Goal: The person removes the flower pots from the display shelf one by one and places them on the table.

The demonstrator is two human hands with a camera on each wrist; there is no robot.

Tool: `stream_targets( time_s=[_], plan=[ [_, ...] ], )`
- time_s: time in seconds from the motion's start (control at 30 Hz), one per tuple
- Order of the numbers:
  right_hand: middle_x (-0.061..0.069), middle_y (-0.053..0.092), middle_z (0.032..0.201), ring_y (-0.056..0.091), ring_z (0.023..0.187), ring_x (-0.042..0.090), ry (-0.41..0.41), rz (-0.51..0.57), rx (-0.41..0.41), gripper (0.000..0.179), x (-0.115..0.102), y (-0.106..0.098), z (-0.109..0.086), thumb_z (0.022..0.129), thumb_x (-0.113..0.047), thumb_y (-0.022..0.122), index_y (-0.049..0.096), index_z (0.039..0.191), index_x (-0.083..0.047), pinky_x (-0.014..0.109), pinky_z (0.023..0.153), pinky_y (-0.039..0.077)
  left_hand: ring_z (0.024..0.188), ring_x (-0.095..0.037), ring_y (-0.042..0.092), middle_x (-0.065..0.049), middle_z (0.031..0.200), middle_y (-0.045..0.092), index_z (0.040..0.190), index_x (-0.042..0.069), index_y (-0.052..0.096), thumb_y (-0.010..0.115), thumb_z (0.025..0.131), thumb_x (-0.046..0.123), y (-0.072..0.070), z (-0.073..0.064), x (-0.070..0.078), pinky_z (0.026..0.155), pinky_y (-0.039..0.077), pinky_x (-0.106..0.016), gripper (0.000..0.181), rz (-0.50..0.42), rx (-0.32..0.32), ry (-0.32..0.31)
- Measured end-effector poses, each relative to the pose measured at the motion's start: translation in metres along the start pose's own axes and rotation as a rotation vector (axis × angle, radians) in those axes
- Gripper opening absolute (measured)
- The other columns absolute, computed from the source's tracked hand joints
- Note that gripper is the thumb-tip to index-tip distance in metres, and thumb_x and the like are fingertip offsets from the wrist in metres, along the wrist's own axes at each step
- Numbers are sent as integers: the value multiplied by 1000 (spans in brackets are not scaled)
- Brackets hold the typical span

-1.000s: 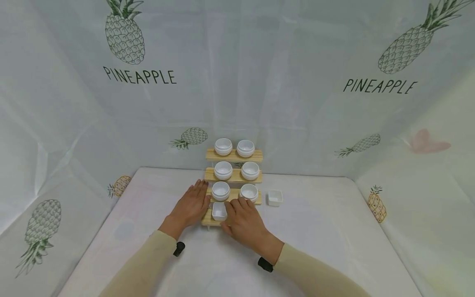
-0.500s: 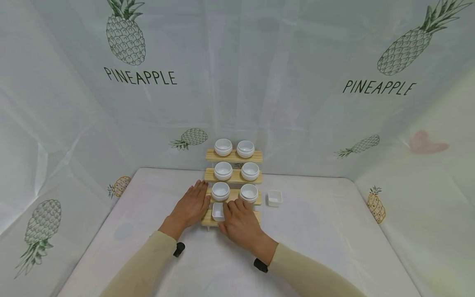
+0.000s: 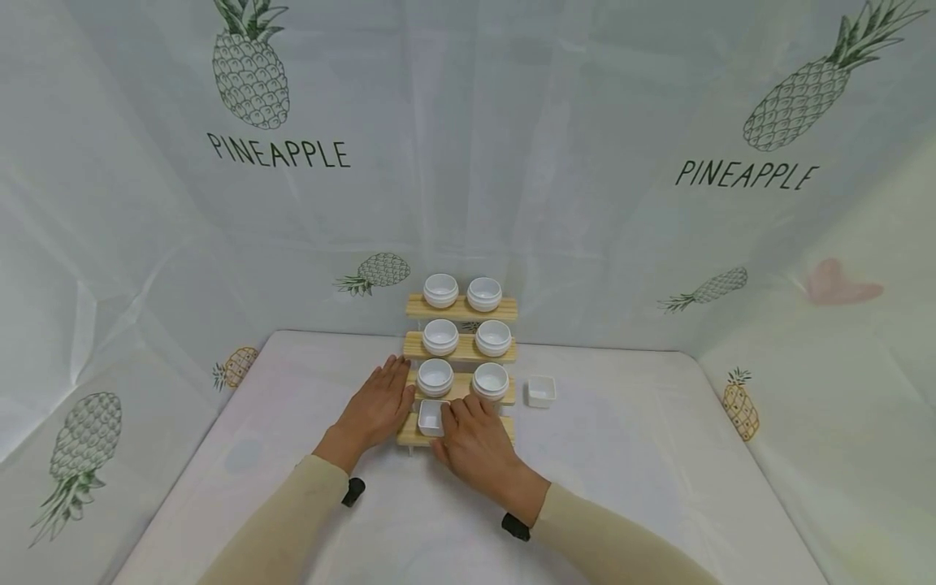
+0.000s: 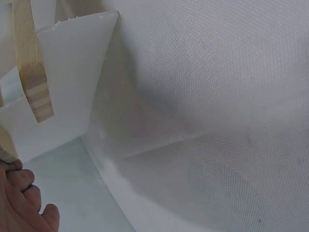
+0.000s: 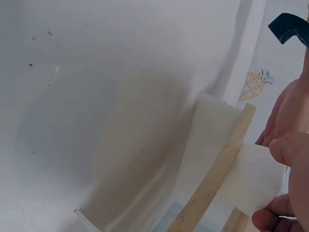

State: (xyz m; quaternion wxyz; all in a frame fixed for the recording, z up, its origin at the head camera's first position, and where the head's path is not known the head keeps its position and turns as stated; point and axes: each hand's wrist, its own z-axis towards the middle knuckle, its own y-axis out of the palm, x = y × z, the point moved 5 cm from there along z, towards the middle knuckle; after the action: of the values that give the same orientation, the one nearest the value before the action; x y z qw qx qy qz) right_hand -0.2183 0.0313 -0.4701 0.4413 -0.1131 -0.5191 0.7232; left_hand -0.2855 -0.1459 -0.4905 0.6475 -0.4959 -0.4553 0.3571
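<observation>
On the pale cloth, the stepped stand could shift if the left hand, laid straight-fingered along its side, leaned hard; on its lowest plank, the right hand pinches the smooth square cup, which an uneven pull might tip. Grained wood and milky panels carry round, banded bowls.

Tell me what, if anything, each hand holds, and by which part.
The right hand pinches the square white dish on the wooden stand by its sides. The left hand grips nothing; it rests against the stand's left edge.
</observation>
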Motion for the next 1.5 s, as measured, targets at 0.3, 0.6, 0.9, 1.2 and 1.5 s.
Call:
stream_targets(
  time_s=[0.3, 0.6, 0.9, 1.2, 1.5],
  plan=[
    [4, 63, 96, 57, 93, 23, -10, 17, 56, 44, 3, -6, -3, 99, -48, 67, 71, 109, -6, 35, 81, 49, 162, -36, 24, -22, 171, 30, 163, -6, 29, 27, 116, 36, -1, 0, 0, 132, 24, -52, 63, -9, 13, 13],
    [6, 66, 99, 58, 94, 24, 32, -29, 79, 55, 6, -1, 0, 97, -54, 68, 72, 119, -4, 36, 75, 49, 162, -36, 23, -22, 171, 29, 163, -6, 28, 27, 116, 36, 1, 0, 0, 133, 24, -51, 64, -8, 12, 7],
    [3, 62, 95, 54, 93, 23, 38, -4, 18, 52, 5, -1, -1, 94, -59, 72, 71, 108, -9, 35, 74, 45, 162, -37, 23, -22, 171, 30, 163, -6, 29, 27, 116, 36, 1, 0, 0, 132, 24, -52, 64, -7, 15, 7],
    [1, 58, 88, 51, 85, 21, 74, 36, -44, 55, 6, -5, 6, 91, -65, 70, 71, 103, -11, 33, 69, 39, 162, -36, 23, -22, 171, 29, 163, -6, 29, 26, 116, 37, 3, 1, -1, 132, 24, -51, 64, -1, 8, 4],
    [3, 61, 90, 54, 91, 22, 71, 79, -90, 49, 9, -12, 8, 85, -54, 80, 71, 102, -9, 33, 72, 46, 161, -37, 24, -23, 171, 30, 163, -6, 29, 28, 116, 36, 2, 2, -1, 132, 24, -53, 64, -10, 8, 12]
  ],
)
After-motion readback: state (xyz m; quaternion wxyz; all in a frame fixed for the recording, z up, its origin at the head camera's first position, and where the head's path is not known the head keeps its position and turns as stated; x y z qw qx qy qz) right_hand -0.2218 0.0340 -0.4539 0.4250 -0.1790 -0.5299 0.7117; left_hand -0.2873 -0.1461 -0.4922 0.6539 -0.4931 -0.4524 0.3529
